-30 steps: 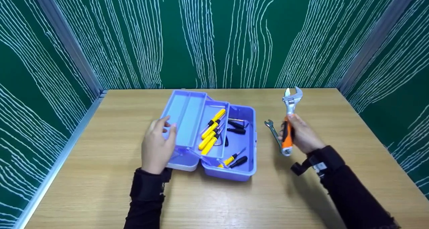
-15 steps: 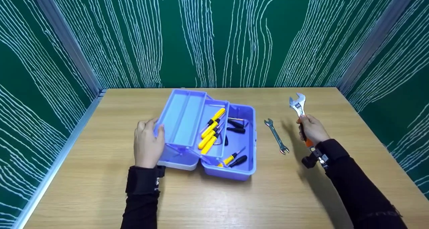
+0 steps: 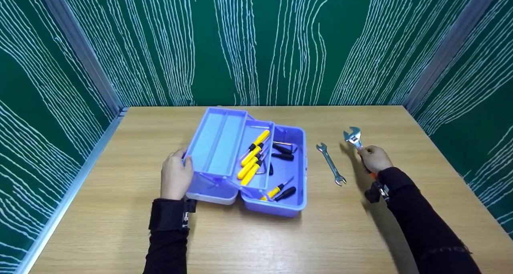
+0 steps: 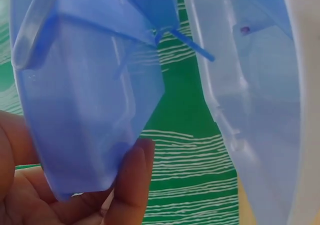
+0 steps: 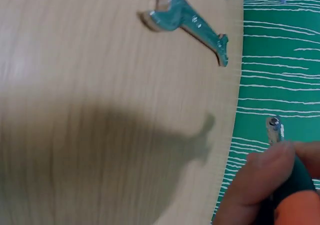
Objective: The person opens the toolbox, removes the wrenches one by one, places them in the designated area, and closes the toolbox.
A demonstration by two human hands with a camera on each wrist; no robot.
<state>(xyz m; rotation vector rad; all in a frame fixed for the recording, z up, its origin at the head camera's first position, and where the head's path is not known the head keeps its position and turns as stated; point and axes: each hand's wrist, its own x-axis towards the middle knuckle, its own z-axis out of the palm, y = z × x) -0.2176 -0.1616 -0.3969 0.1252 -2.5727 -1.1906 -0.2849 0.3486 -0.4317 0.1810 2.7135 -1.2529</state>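
A purple folding toolbox (image 3: 302, 169) stands open at the table's middle, its blue tray (image 3: 208, 143) swung out to the left. Its outer left edge is between the thumb and fingers of my left hand (image 3: 175, 175); in the left wrist view, fingers (image 4: 132, 177) curl round the tray's end. My right hand (image 3: 376, 159) grips an adjustable wrench (image 3: 352, 137) by its orange-and-black handle (image 5: 297, 208). The wrench is held above the table, casting a shadow, with its head pointing away from me. Left of it lies a double open-end wrench (image 3: 330, 163).
Several yellow-handled screwdrivers (image 3: 250, 174) lie in the toolbox's middle tray. Black-handled tools (image 3: 283, 157) and one more yellow screwdriver (image 3: 273, 191) are in its base. Green walls with white lines (image 3: 280, 45) border the wooden table (image 3: 272, 242).
My right hand has moved right, away from the open-end wrench, and lowered the adjustable wrench. My left hand has shifted left and down and taken hold of the tray's outer edge.
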